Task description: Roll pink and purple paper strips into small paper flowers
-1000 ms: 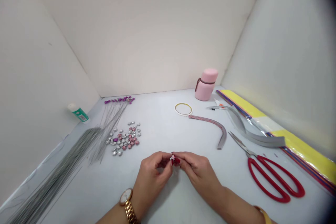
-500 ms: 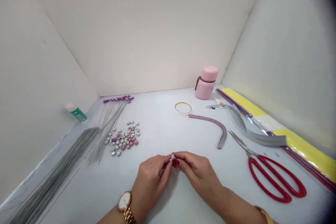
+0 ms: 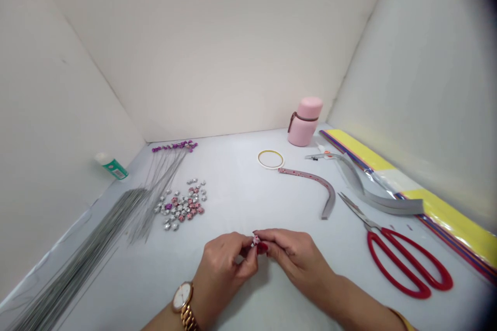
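Head view: the left hand [image 3: 229, 258] and right hand [image 3: 293, 254] together pinch a small pink piece [image 3: 255, 240], perhaps a paper star, over the table [image 3: 236, 191]; too hard a squeeze could flatten it.

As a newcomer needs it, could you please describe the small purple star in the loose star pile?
On the left of the pale table, find the bundle of thin grey wires. Right of its far end lies a pile of small silver and pink stars. Toward its left edge sits the small purple star, the pile's only purple one.
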### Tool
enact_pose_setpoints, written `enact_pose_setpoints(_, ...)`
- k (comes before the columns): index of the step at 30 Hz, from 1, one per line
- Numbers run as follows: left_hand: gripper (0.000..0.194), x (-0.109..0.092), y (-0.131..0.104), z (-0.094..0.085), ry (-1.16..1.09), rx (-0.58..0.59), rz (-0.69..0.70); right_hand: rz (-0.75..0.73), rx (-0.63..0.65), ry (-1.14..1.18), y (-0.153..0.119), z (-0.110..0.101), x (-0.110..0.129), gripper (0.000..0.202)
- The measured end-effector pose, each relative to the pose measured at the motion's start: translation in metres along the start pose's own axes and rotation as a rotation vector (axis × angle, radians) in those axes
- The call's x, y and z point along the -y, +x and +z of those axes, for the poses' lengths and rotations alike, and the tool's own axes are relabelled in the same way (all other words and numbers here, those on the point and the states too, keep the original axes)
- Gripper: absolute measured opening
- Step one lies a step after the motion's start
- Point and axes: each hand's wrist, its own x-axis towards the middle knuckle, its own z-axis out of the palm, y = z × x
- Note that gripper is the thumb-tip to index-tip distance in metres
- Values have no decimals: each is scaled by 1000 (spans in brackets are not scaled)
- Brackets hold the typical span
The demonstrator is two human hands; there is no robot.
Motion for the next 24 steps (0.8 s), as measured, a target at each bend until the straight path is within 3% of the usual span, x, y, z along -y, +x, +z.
enact_pose_setpoints(9,12,-1,0,0,-4,9,-45,-57,-7,-133,-1,2,-2,20)
enact_pose_setpoints(19,13,-3,-1,4,18,-1,-165,-205,-109,-376,-8,17,-5,23)
enact_pose_setpoints(21,12,-3,0,3,-14,15,-205,-195,-120,-383,-8,18,-5,23)
enact_pose_setpoints(24,7,-2,1,2,-106,43,-228,-64,-126,-225,-6,17,-2,23)
